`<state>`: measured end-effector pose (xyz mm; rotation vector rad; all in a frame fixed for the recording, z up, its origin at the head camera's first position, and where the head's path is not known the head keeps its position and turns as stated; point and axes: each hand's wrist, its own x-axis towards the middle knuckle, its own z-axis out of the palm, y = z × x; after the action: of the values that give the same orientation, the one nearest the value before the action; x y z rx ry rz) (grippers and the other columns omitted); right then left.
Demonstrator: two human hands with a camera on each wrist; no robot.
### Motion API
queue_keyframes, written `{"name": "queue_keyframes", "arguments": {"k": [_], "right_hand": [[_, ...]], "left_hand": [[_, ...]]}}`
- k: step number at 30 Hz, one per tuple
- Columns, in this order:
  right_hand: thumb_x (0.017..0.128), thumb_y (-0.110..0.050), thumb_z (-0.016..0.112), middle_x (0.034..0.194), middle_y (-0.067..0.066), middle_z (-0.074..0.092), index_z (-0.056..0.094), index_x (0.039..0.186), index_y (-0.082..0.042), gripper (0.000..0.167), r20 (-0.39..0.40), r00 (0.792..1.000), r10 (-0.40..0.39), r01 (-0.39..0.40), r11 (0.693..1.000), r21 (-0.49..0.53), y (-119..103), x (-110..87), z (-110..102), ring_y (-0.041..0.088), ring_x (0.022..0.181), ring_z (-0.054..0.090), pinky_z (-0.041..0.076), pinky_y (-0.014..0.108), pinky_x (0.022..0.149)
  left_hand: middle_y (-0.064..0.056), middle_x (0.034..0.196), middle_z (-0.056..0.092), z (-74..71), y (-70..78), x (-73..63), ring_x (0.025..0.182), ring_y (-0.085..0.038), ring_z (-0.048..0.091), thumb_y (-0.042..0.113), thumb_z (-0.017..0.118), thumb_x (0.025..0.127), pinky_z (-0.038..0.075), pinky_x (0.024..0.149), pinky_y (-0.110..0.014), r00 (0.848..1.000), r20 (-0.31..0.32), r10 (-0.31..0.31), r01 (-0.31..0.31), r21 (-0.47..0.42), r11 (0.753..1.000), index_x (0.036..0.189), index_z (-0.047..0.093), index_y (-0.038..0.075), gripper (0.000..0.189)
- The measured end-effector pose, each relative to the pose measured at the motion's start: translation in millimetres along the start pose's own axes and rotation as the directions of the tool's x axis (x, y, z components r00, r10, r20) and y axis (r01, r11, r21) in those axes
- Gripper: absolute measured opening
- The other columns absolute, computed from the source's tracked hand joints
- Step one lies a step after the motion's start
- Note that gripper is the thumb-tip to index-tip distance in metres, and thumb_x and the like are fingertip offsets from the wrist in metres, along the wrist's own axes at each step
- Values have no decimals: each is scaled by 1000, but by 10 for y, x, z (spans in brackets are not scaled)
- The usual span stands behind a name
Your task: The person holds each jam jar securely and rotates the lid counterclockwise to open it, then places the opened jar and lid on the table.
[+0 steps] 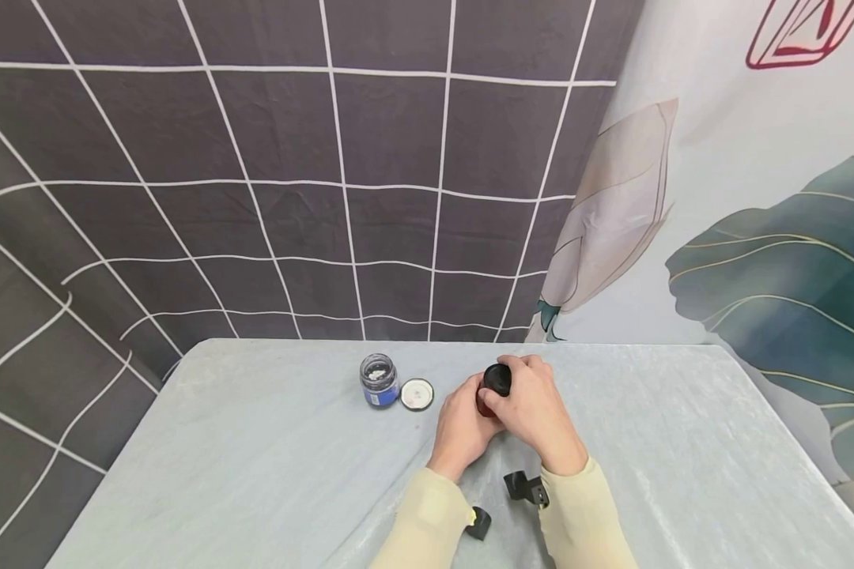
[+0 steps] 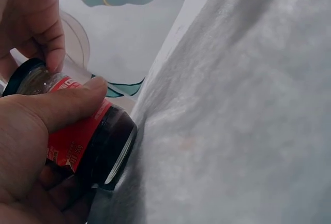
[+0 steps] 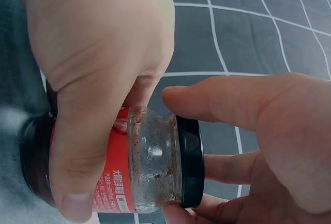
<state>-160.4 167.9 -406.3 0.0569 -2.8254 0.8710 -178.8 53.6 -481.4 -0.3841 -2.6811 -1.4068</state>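
Observation:
A glass jar (image 3: 155, 157) with a red label and a black lid (image 1: 498, 379) is between both hands at the far middle of the table. My left hand (image 1: 462, 427) grips its body, the thumb lying across the red label in the left wrist view. My right hand (image 1: 541, 403) holds the black lid by its rim, with fingertips on opposite sides of it in the right wrist view. The lid sits on the jar's mouth. Brownish residue clings to the inside of the glass near the neck. The jar's base is close to the tablecloth.
To the left stands an uncovered glass jar (image 1: 380, 383) with a blue label and dark residue inside. Beside it a loose lid (image 1: 417, 394) lies with its white inner side up. A pale grey cloth covers the table (image 1: 256, 474). A dark gridded curtain (image 1: 391, 134) hangs behind.

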Motion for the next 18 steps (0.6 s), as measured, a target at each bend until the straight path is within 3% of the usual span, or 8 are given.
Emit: {"name": "queue_keyframes", "arguments": {"k": [18], "right_hand": [[83,-21,72,113,29,59,61,124,6,51,-23,1000,-11,12,1000,29,-5,16,-13,45,107,54,47,54,87]], "left_hand": [[-6,124,68,-108,29,-20,112,-22,65,23,84,77,51,97,-38,999,-29,36,-36,-14,999,132,62,10,61]]}}
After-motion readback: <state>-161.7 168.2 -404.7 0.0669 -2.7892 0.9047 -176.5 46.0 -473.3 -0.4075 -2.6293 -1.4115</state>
